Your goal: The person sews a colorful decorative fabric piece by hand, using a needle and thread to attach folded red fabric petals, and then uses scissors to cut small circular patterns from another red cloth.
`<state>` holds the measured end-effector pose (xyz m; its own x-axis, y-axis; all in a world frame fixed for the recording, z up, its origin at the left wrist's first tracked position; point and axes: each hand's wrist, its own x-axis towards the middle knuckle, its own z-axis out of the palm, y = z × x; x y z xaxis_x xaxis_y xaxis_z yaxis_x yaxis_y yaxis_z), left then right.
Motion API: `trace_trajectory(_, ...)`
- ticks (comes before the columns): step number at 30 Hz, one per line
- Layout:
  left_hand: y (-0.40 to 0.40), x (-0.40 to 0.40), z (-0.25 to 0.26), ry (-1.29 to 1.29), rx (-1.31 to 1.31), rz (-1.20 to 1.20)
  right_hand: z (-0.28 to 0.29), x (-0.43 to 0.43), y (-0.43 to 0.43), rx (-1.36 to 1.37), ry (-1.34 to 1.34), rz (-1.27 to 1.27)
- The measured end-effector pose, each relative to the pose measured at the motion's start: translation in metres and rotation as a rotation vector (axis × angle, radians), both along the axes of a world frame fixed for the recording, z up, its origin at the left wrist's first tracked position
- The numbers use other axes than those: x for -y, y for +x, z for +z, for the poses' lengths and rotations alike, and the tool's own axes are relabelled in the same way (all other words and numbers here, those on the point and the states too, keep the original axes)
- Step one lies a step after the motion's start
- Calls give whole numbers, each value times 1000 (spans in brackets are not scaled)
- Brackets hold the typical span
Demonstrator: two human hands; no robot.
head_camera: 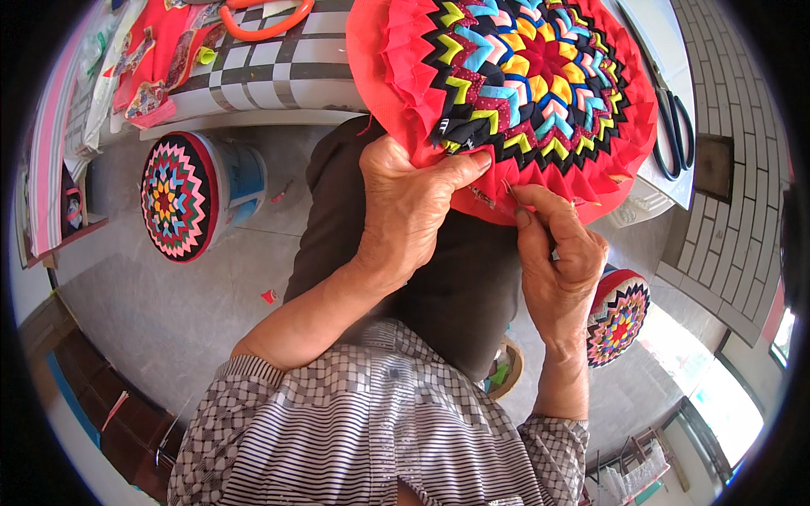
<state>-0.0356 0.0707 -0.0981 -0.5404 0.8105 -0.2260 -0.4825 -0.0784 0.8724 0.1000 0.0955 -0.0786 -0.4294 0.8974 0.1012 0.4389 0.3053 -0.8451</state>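
A round patchwork cushion cover [544, 69] of folded cloth points, on a red fabric backing, lies over the lap and the table edge. Rings of yellow, blue, pink, black and lime surround its dark red centre. My left hand [417, 190] grips its lower left rim, the thumb pressed on the red folded cloth. Just right of it, my right hand [557, 246] pinches a thin needle [510, 190] between thumb and forefinger at the lower red edge. Part of the cover's top lies outside the picture.
Orange-handled scissors [269, 28] and red cloth pieces [152, 57] lie on the checked tablecloth [316, 82]. Dark-handled scissors [674, 136] rest at the white table's right edge. Stools with patchwork tops stand at left [174, 196] and right [619, 319]. A scrap basket [516, 373] is below.
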Motion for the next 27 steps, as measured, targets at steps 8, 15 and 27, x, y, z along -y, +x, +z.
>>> trace_trajectory(8,0,0,-5,11,-31,1,1,-4,4,-6,-39,73)
trace_trajectory(15,1,0,-6,14,-27,-5,5,-7,7,-3,-11,113)
trace_trajectory(27,5,4,-4,86,-88,-29,30,-19,4,436,244,267)
